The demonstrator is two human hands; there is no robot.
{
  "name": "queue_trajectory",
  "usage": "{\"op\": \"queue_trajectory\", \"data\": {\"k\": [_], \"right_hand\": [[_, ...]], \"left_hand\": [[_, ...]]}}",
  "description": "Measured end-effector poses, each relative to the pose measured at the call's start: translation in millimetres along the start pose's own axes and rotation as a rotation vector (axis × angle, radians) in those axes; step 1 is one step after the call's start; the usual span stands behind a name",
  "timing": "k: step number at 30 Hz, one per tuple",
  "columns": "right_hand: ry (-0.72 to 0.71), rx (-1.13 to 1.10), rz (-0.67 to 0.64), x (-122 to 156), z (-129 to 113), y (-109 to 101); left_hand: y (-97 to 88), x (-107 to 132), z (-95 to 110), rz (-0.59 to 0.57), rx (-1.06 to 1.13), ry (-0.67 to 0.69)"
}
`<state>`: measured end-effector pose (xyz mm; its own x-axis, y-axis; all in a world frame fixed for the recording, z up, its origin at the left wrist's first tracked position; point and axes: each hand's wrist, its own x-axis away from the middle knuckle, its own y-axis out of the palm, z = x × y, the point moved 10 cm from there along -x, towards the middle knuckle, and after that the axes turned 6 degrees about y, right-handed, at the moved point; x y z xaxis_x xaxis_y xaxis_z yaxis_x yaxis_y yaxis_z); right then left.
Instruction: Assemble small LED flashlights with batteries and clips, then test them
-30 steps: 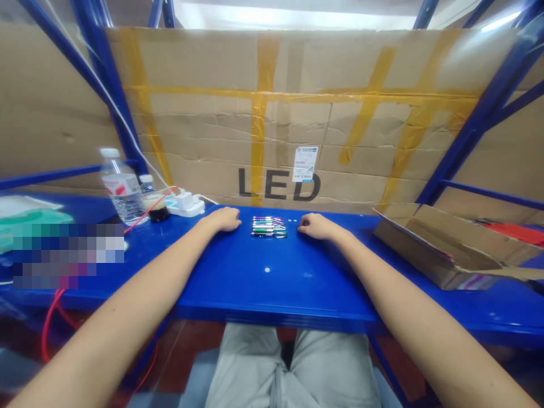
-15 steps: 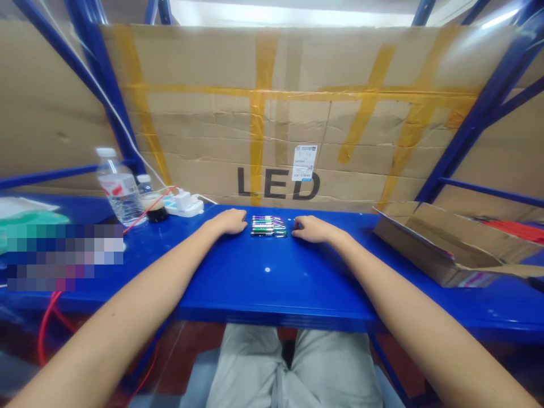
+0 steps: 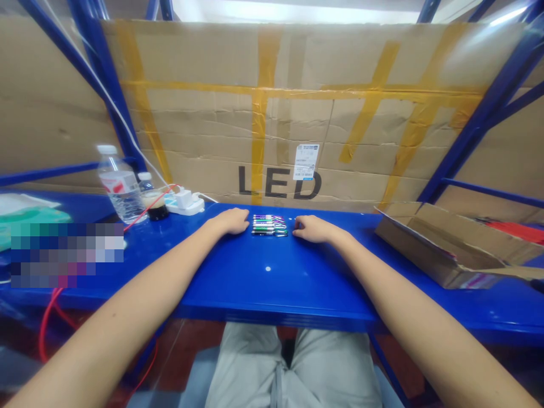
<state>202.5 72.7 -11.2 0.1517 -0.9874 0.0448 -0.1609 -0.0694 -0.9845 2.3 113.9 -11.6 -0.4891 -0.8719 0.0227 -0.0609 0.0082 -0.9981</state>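
Observation:
A tight row of several small coloured keychain flashlights (image 3: pixel 269 225) lies on the blue shelf top (image 3: pixel 272 272). My left hand (image 3: pixel 232 220) rests palm down against the row's left end, fingers curled in. My right hand (image 3: pixel 310 229) rests at the row's right end, where the metal clips are, fingers also curled under. Neither hand lifts anything; the row sits squeezed between them.
A water bottle (image 3: pixel 120 187), a small dark jar (image 3: pixel 155 205) and a white power strip (image 3: pixel 185 203) with a red cable stand at the left. An open flat cardboard box (image 3: pixel 450 246) lies at the right. A large taped "LED" carton (image 3: pixel 276 119) forms the back wall.
Both hands have slid a little inward, closing up against the ends of the flashlight row. The row itself has stayed where it was.

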Motion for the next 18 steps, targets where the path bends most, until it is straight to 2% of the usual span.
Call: {"op": "queue_trajectory", "data": {"k": [5, 8, 10, 13, 16, 18], "right_hand": [[-0.007, -0.002, 0.001, 0, 0, -1], [-0.009, -0.001, 0.003, 0, 0, -1], [-0.009, -0.001, 0.003, 0, 0, 0], [-0.007, -0.003, 0.002, 0, -1, 0], [-0.006, -0.001, 0.000, 1, -1, -1], [-0.007, 0.002, 0.000, 2, -2, -1]], "left_hand": [[-2.3, 2, -3, 0.022, 0.013, -0.058], [-11.6, 5, -7, 0.089, 0.031, -0.139], [-20.8, 7, -1, 0.155, 0.049, -0.129], [-31.0, 9, 26, 0.211, 0.117, 0.051], [-32.6, 14, 64, 0.182, 0.172, 0.301], [-31.4, 18, 80, 0.155, 0.166, 0.397]]}}
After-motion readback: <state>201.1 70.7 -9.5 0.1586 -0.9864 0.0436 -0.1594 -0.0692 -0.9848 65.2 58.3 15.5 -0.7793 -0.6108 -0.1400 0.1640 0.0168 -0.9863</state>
